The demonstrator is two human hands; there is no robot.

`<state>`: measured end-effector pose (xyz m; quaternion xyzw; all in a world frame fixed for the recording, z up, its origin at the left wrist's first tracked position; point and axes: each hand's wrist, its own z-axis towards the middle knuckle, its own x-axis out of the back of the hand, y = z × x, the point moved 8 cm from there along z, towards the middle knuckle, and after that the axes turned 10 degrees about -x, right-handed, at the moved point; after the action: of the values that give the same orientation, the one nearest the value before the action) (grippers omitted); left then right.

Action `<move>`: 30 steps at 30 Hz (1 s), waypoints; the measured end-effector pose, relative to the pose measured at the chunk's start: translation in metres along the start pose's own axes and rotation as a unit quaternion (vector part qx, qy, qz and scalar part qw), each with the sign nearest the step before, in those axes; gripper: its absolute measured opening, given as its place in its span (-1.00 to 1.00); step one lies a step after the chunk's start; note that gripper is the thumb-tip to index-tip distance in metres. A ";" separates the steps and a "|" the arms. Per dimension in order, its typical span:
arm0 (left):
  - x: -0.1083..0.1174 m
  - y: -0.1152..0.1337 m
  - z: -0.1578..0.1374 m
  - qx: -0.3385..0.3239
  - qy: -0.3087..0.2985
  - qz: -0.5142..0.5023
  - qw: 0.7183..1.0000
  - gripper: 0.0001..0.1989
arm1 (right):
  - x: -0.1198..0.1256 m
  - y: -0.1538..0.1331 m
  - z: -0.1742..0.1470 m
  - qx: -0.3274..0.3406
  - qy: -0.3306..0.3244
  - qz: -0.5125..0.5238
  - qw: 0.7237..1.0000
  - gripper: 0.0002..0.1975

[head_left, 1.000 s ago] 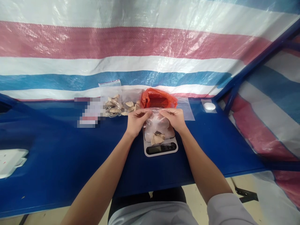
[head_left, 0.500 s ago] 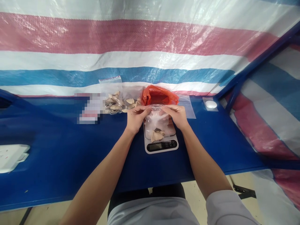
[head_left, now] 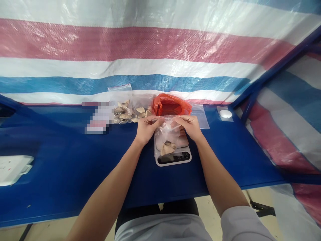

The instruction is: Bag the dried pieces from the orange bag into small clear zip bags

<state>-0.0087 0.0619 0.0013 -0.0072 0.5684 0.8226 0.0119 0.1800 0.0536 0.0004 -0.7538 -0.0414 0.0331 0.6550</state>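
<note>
While left hand and right hand pinch top edge, clear bag looks crinkled, tan pieces bunched low.

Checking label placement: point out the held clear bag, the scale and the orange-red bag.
Held clear bag [head_left: 166, 135]: head view, middle of the bag, above the tan pieces.
Scale [head_left: 186, 156]: head view, right end of its dark front panel.
Orange-red bag [head_left: 173, 99]: head view, its upper rim.

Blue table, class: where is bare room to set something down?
Bare: the stretch between the white case and left hand; and right of the right hand, in front of the white oval object. Crowded: the middle, with filled bags, red bag and scale near both hands.
</note>
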 end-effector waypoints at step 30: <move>-0.007 0.008 -0.001 -0.021 -0.025 0.033 0.999 -0.74 | -0.005 -0.013 -0.005 0.077 0.019 -0.063 0.995 -0.65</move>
<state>-0.0018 0.0580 0.0083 0.0318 0.5508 0.8340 -0.0009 0.1754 0.0495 0.0137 -0.6977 -0.0735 -0.0190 0.7124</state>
